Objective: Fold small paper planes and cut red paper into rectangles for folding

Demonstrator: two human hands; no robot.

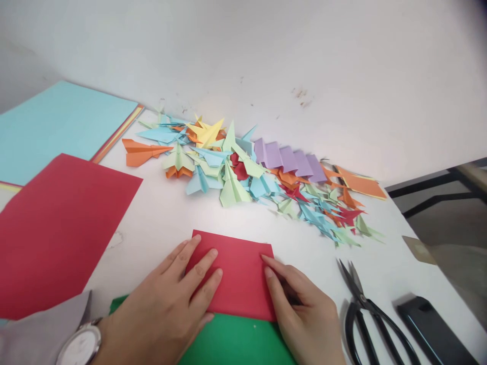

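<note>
A small red paper sheet lies flat on the white table in front of me, partly over a green sheet. My left hand rests flat on the red sheet's left part, fingers stretched out and slightly apart. My right hand touches the sheet's right edge with its index finger extended and pressed down, the other fingers curled under. A watch sits on my left wrist.
A pile of several folded paper planes and shapes spreads along the wall. A large red sheet and a light blue paper stack lie at left. Black scissors and a black flat object lie at right, near the table's edge.
</note>
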